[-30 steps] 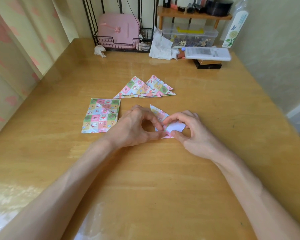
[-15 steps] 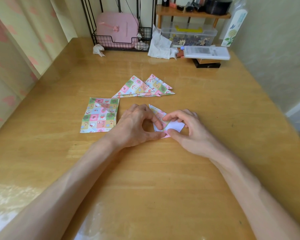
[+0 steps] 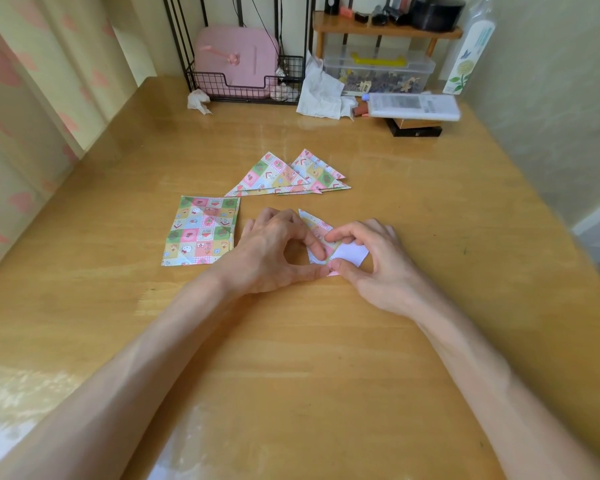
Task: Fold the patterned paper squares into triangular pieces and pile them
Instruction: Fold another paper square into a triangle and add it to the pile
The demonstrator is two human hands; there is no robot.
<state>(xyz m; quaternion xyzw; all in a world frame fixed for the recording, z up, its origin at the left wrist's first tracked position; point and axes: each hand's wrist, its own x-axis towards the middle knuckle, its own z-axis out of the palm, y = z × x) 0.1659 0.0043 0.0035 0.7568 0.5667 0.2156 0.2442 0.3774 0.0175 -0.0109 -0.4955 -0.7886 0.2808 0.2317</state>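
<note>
Left hand: my left hand (image 3: 271,251) has forefinger and thumb curled into a ring; both tips pinch the sheet (image 3: 313,226) along its 9 o'clock edge. The other fingers are bent behind them.
Right hand: my right hand (image 3: 378,261) mirrors it, with forefinger and thumb curled onto the sheet from 3 o'clock. The two thumb tips meet at the sheet's 6 o'clock corner.
Sheet: partly folded, between my hands at the middle of the table (image 3: 291,358). A patterned point sticks out toward 11 o'clock, and the white underside shows under my right forefinger. It seems to lie flat, though my fingers hide too much of it to be sure.
Pile: folded triangles (image 3: 284,176) at 12 o'clock from my hands, overlapping and fanned, apart from the sheet.
Squares: unfolded patterned squares (image 3: 201,230) stacked at 9 o'clock, just beside my left hand.
Far edge, 11 o'clock: a wire basket (image 3: 243,88) holding a pink case (image 3: 236,60), with a crumpled tissue (image 3: 199,101) beside it.
Far edge, 1 o'clock: a clear box (image 3: 378,72) under a small wooden shelf (image 3: 385,29), and a bottle (image 3: 470,50).
</note>
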